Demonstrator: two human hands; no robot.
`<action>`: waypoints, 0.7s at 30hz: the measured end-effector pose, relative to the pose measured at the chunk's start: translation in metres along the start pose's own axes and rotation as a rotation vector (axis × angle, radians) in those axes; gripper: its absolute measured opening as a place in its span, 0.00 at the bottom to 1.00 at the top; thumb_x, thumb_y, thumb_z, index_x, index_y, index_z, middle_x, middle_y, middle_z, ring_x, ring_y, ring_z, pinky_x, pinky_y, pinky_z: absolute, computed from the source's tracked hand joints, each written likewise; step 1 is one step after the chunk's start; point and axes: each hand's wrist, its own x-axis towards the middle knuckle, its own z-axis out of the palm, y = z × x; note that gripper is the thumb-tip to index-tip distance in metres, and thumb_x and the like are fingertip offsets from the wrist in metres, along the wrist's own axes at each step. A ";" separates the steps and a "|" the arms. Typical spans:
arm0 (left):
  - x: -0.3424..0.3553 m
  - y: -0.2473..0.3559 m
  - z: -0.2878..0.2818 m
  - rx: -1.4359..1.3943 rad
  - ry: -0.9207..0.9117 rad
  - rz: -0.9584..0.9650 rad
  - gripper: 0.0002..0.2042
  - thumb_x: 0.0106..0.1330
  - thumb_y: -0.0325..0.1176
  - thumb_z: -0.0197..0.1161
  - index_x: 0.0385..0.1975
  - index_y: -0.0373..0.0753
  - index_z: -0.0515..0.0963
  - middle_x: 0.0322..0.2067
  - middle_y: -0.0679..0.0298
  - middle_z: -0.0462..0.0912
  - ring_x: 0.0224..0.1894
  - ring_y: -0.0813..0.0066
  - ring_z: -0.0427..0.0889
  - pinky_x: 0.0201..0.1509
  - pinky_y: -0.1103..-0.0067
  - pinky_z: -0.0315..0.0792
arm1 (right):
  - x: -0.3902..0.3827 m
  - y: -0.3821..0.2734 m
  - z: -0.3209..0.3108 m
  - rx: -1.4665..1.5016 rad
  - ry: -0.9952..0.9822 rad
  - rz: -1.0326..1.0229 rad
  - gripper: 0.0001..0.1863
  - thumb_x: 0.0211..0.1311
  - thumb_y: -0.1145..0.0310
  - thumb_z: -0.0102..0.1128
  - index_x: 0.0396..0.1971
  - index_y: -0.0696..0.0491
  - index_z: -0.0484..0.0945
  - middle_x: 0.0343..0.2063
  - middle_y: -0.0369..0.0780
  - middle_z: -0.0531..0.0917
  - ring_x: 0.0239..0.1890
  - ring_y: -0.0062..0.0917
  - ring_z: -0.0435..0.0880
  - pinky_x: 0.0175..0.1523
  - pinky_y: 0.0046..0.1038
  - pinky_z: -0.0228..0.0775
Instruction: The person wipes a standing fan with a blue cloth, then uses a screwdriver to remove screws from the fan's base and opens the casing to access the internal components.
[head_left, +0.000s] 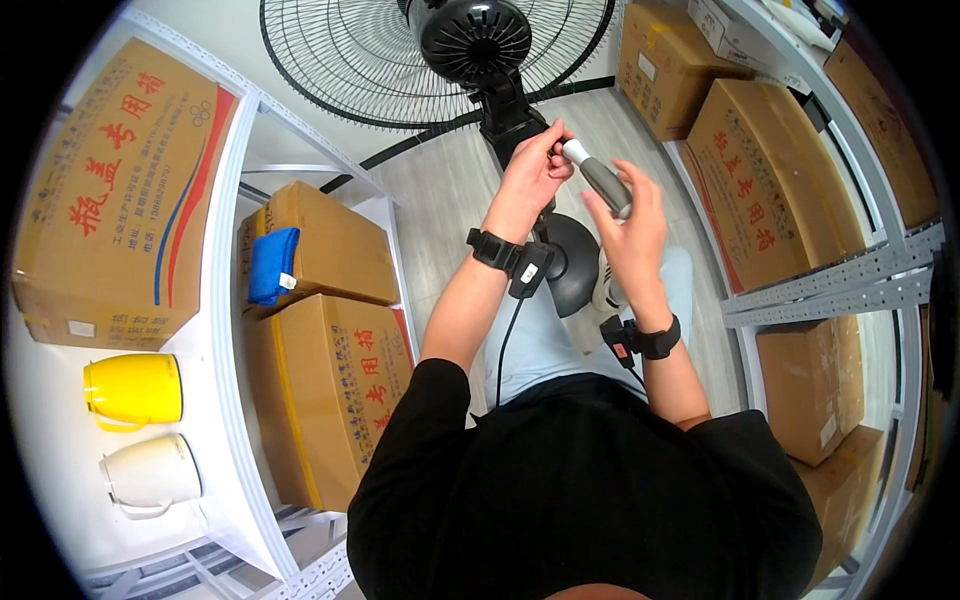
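Note:
A tool with a thick grey handle and a white collar [605,188], screwdriver-like in shape, slants in front of the black fan stand [506,112]. At its white end the fingers of my left hand [532,172] are pinched together; they hide whatever extends beyond the collar. My right hand [634,228] is around the lower end of the grey handle, its thumb and fingers apart. Whether the right fingers touch the handle is unclear. Above my hands is the fan's black motor housing [476,42] with its wire grille [335,60]; the round black base [572,268] shows below.
Metal shelves with cardboard boxes [120,190] flank me on both sides. On the left shelf stand a yellow jug [135,390] and a white jug [152,472]. A folded blue cloth [272,266] lies against a box. Grey floor [430,230] shows around the stand.

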 end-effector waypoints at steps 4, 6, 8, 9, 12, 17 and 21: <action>0.000 -0.001 0.003 -0.004 0.059 0.013 0.12 0.67 0.37 0.60 0.29 0.34 0.75 0.18 0.71 0.67 0.17 0.85 0.61 0.19 0.86 0.55 | 0.003 -0.004 -0.005 0.044 -0.159 0.302 0.16 0.56 0.73 0.63 0.46 0.49 0.75 0.38 0.43 0.74 0.32 0.32 0.81 0.34 0.29 0.75; -0.002 0.000 0.005 0.010 0.054 0.014 0.12 0.67 0.37 0.60 0.29 0.34 0.75 0.18 0.71 0.68 0.18 0.85 0.61 0.19 0.86 0.55 | 0.001 -0.001 -0.004 0.041 -0.127 0.131 0.16 0.56 0.75 0.63 0.46 0.49 0.76 0.40 0.42 0.74 0.34 0.29 0.81 0.35 0.27 0.75; -0.002 0.001 0.005 0.009 0.054 0.012 0.12 0.67 0.37 0.59 0.29 0.34 0.75 0.19 0.71 0.68 0.18 0.85 0.62 0.19 0.86 0.55 | 0.000 0.003 0.000 -0.010 -0.036 -0.126 0.17 0.56 0.75 0.63 0.47 0.50 0.76 0.41 0.41 0.74 0.34 0.25 0.81 0.33 0.24 0.75; -0.002 0.001 0.004 0.001 0.055 0.010 0.12 0.67 0.38 0.59 0.29 0.34 0.75 0.19 0.71 0.68 0.18 0.85 0.62 0.19 0.86 0.55 | -0.001 0.002 0.000 0.030 -0.045 -0.082 0.17 0.56 0.75 0.63 0.47 0.50 0.76 0.41 0.41 0.74 0.34 0.26 0.81 0.34 0.24 0.76; -0.001 0.001 0.002 -0.016 0.068 -0.007 0.12 0.67 0.38 0.59 0.29 0.33 0.75 0.19 0.71 0.68 0.18 0.85 0.62 0.19 0.86 0.56 | -0.001 -0.004 -0.001 0.135 -0.067 0.071 0.16 0.57 0.75 0.62 0.46 0.51 0.76 0.42 0.42 0.75 0.34 0.29 0.80 0.35 0.26 0.76; -0.001 -0.001 -0.001 -0.031 0.040 0.007 0.13 0.67 0.38 0.60 0.30 0.33 0.75 0.19 0.71 0.69 0.19 0.85 0.63 0.20 0.86 0.56 | 0.001 0.003 0.004 0.034 -0.044 0.055 0.15 0.56 0.74 0.62 0.44 0.53 0.75 0.44 0.42 0.76 0.37 0.35 0.80 0.39 0.30 0.75; -0.006 0.000 0.003 0.032 0.065 0.000 0.13 0.66 0.38 0.60 0.33 0.31 0.75 0.20 0.69 0.70 0.20 0.84 0.64 0.21 0.87 0.57 | 0.004 0.006 0.004 0.061 0.006 -0.162 0.14 0.56 0.74 0.62 0.43 0.54 0.75 0.45 0.43 0.76 0.40 0.38 0.79 0.40 0.34 0.74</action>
